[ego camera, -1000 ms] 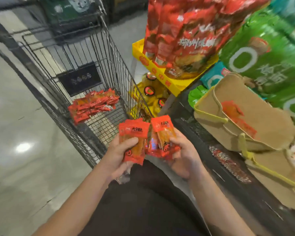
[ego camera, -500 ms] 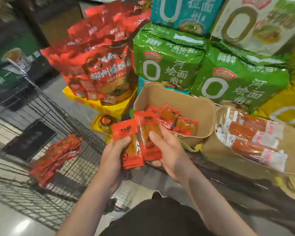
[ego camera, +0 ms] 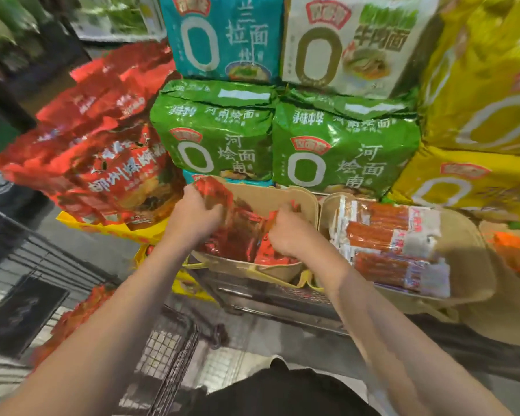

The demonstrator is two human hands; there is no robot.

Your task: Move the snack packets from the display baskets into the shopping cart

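Both hands reach into a tan display basket (ego camera: 303, 202): left hand (ego camera: 192, 217) and right hand (ego camera: 285, 235) each grip red snack packets (ego camera: 240, 232). The wire shopping cart (ego camera: 168, 349) sits lower left, just beside the basket's near rim.

You're facing stacked noodle multipacks: two green packs (ego camera: 216, 130) (ego camera: 342, 145) side by side, a teal pack (ego camera: 222, 37) and a white pack (ego camera: 348, 40) on top, yellow packs (ego camera: 478, 109) to their right, red bags (ego camera: 102, 139) in a yellow tray (ego camera: 117, 229) left.

Fingertips of both hands buried among blurred red snack packets (ego camera: 240, 232); shopping cart (ego camera: 168, 349) cut off at left edge.
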